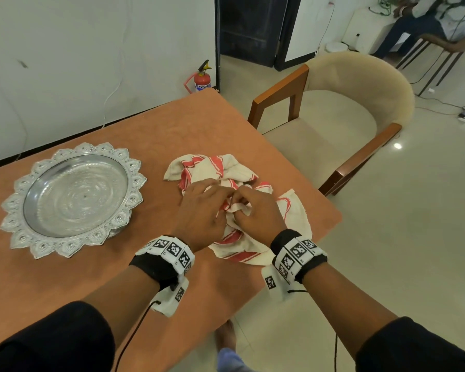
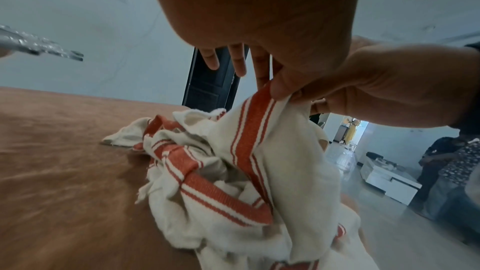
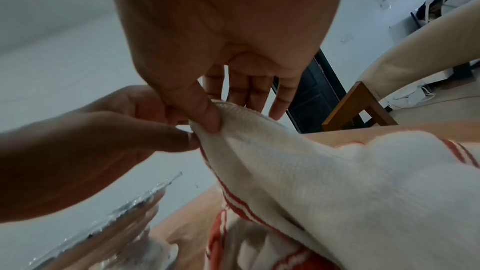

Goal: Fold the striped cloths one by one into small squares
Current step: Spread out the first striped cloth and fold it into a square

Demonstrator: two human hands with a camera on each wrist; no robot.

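Observation:
Several crumpled white cloths with red stripes lie in a heap on the orange table, right of centre. My left hand and right hand meet over the heap. Each pinches the edge of one cloth between thumb and fingers, the hands almost touching. In the left wrist view the pinched cloth hangs up from the heap by a red stripe. The right wrist view shows my right thumb pressed on the white hem, with my left hand gripping beside it.
An ornate silver tray with nothing in it stands on the left of the table. The table's right edge runs just past the heap. A cream armchair stands beyond it. A fire extinguisher is by the wall.

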